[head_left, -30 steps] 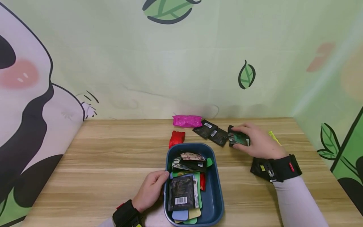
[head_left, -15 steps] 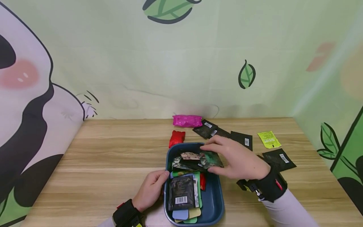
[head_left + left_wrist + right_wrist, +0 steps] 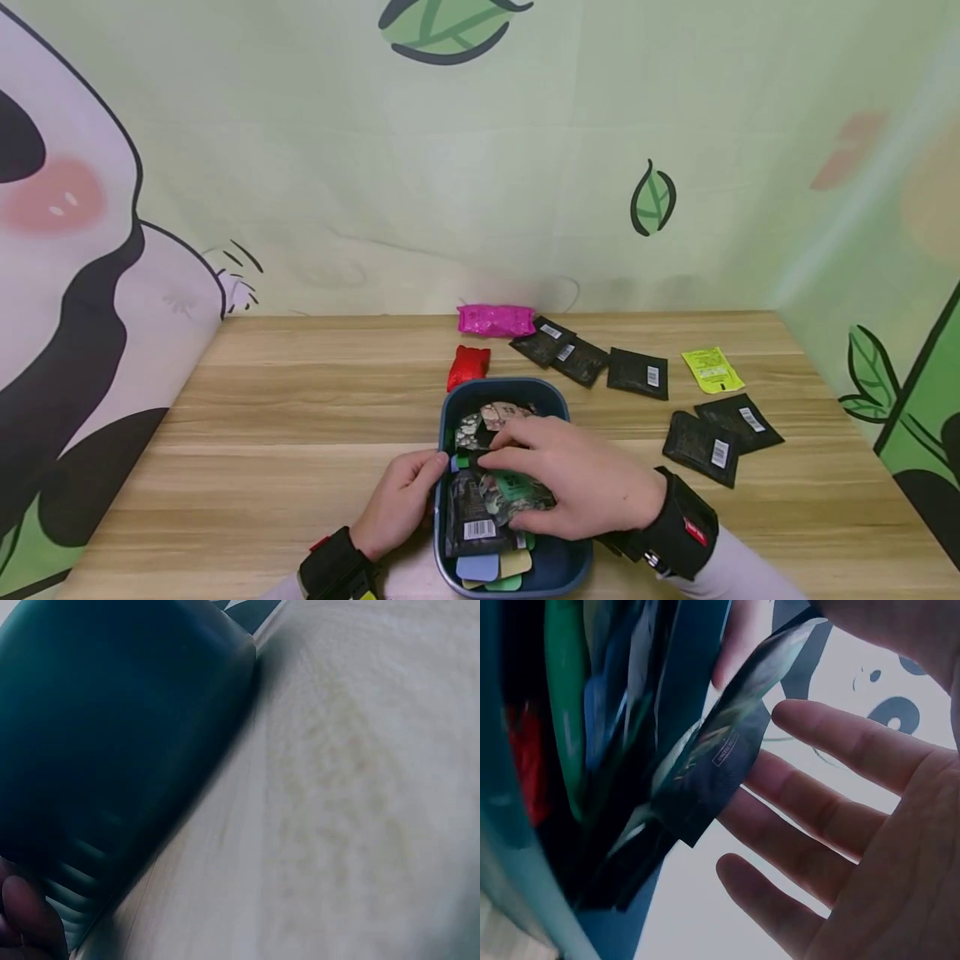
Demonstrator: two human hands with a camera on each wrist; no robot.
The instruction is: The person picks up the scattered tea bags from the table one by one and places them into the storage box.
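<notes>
My left hand (image 3: 397,504) grips the left side of a dark blue plastic bin (image 3: 558,557), thumb at its rim. In the left wrist view its fingertips (image 3: 34,915) lie against the bin's ribbed outer wall. Above the bin, my right hand (image 3: 588,483) pinches a small flat sachet (image 3: 513,496) with a dark, green-patterned front between thumb and fingers. The right wrist view shows this sachet (image 3: 720,750) tilted, close to other packets. Inside the bin lie a black sachet with a barcode (image 3: 468,517), patterned packets (image 3: 504,414) and blue, yellow and green cards (image 3: 477,568).
Several black sachets (image 3: 637,372) lie on the wooden table to the bin's right and behind it. A yellow sachet (image 3: 712,369) is at the far right. Behind the bin sit a red packet (image 3: 468,365) and a shiny pink packet (image 3: 495,320). A printed backdrop (image 3: 480,183) stands behind.
My right hand has carried the green-fronted sachet from the table on the right, leftward and nearer, to over the bin's contents. My left hand has stayed at the bin.
</notes>
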